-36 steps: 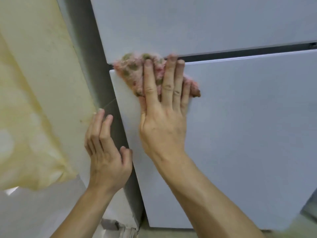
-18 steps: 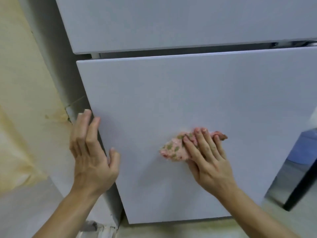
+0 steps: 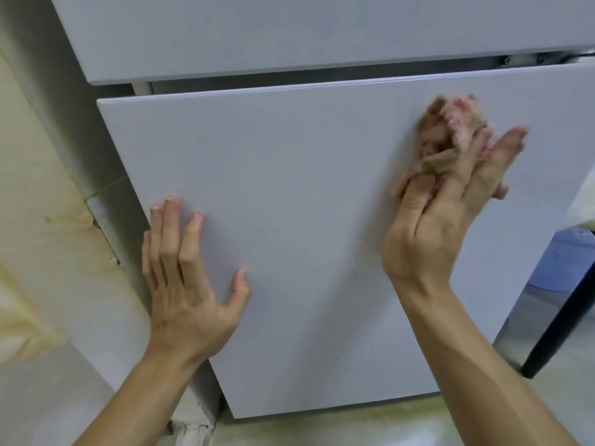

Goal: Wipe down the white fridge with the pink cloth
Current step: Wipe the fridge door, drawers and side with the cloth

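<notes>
The white fridge (image 3: pixel 306 204) fills the view, its lower door below a dark gap under the upper door (image 3: pixel 289 30). My right hand (image 3: pixel 441 207) presses the bunched pink cloth (image 3: pixel 450 130) against the upper right part of the lower door; the cloth is blurred and partly under my fingers. My left hand (image 3: pixel 186 278) lies flat with fingers apart on the lower door's left edge, holding nothing.
A stained yellowish wall (image 3: pixel 38 204) stands close on the left of the fridge. A blue container (image 3: pixel 560 262) and a dark upright edge (image 3: pixel 560 320) sit to the right. Floor shows below the door (image 3: pixel 354 426).
My right hand has swept the cloth from the door's lower middle up to its upper right. My left hand has slid from the door's side edge onto its front face.
</notes>
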The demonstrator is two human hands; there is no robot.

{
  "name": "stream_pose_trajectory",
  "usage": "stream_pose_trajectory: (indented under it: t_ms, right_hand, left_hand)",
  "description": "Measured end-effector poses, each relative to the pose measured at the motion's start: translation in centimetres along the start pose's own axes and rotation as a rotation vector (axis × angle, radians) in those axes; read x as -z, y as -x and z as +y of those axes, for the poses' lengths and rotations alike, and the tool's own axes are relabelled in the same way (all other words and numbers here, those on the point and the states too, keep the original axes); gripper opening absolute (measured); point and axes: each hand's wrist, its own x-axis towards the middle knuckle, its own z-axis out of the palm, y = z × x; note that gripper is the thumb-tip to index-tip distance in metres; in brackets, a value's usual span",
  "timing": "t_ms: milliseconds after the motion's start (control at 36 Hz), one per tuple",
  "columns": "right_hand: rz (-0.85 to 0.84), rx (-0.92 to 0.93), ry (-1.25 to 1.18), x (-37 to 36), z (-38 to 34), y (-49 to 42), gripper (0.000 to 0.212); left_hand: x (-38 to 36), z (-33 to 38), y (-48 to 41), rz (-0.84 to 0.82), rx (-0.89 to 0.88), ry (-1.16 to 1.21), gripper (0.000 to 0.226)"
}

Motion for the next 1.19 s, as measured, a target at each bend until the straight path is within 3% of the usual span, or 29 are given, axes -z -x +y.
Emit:
stream_pose_trajectory:
  t_ms: [139, 250, 361, 444, 528, 611, 750, 889, 1194]
  right_hand:
    - [-0.053, 0.125, 0.014, -4.3, -5.4, 2.0, 0.055]
    - [-0.204, 0.241, 0.048, -6.4, -7.8, 5.4, 0.065]
    - [-0.409, 0.463, 0.06, -6.3, -7.2, 9.1, 0.066]
    - [-0.433, 0.574, 0.11, -5.2, -5.4, 10.2, 0.06]
    - [-0.429, 0.629, 0.16, -3.5, -3.0, 9.3, 0.068]
    - [-0.38, 0.571, 0.203, -0.7, -0.1, 7.7, 0.071]
    - [-0.194, 0.461, 0.343, 4.5, 4.8, 3.2, 0.05]
    - [-0.048, 0.278, 0.418, 8.2, 7.2, -1.4, 0.045]
    - [0.123, -0.043, 0.293, 6.7, 5.2, -2.3, 0.043]
  left_hand:
    - [0.0, 0.0, 0.0, 0.013, 0.007, 0.019, 0.081]
    - [0.1, -0.1, 0.0, 0.029, 0.001, 0.023, 0.082]
    - [0.1, -0.4, -0.2, 0.036, 0.0, 0.035, 0.082]
    - [0.2, -0.2, -0.3, 0.035, 0.003, 0.025, 0.081]
    - [0.1, 0.2, -0.2, 0.039, 0.005, 0.023, 0.074]
    - [-0.2, 0.5, -0.4, 0.043, 0.006, 0.021, 0.079]
    - [-0.2, 1.3, -0.8, 0.056, -0.003, 0.021, 0.078]
    - [-0.2, 2.1, -0.9, 0.053, 0.007, 0.021, 0.078]
    - [1.2, 1.0, -0.4, -0.022, 0.027, 0.025, 0.079]
